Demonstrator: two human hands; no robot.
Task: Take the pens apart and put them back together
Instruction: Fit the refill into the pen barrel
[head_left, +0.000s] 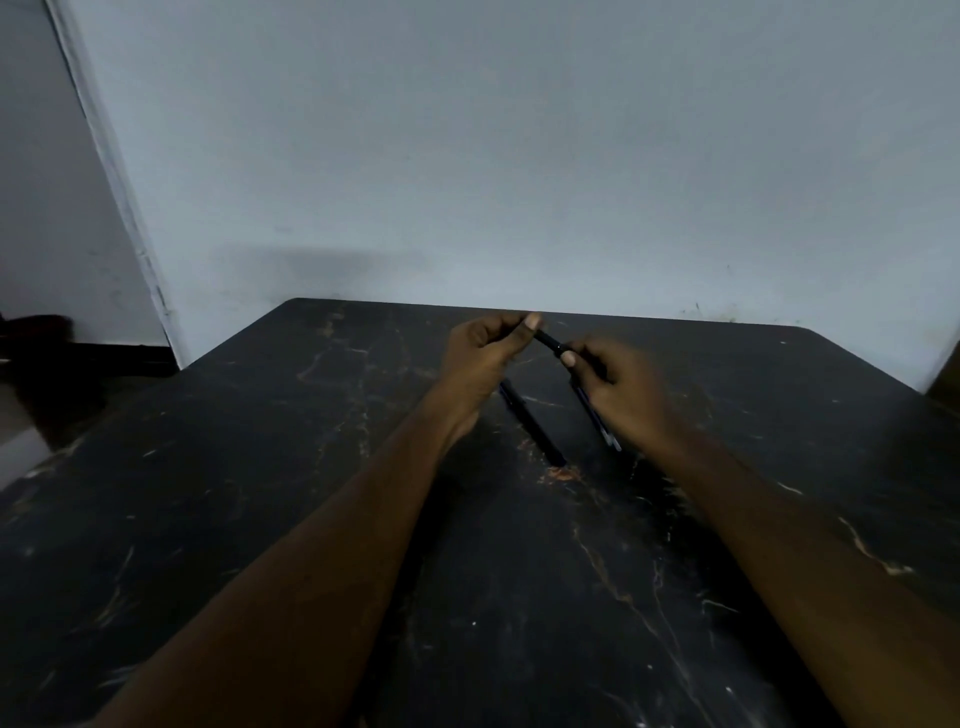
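A dark pen (549, 342) is held above the black marble table (260, 467) near its far edge. My left hand (480, 358) pinches the pen's left end between thumb and fingers. My right hand (621, 387) grips its right end. A second dark pen (532, 423) lies on the table below my left hand, pointing toward me. Another pen with blue and white markings (597, 415) lies slanted under my right hand; whether that hand touches it is unclear.
The table's far edge meets a pale wall (519, 156). A dark shape (36, 338) sits on the floor at the left beyond the table. A brown object (948, 379) shows at the right edge.
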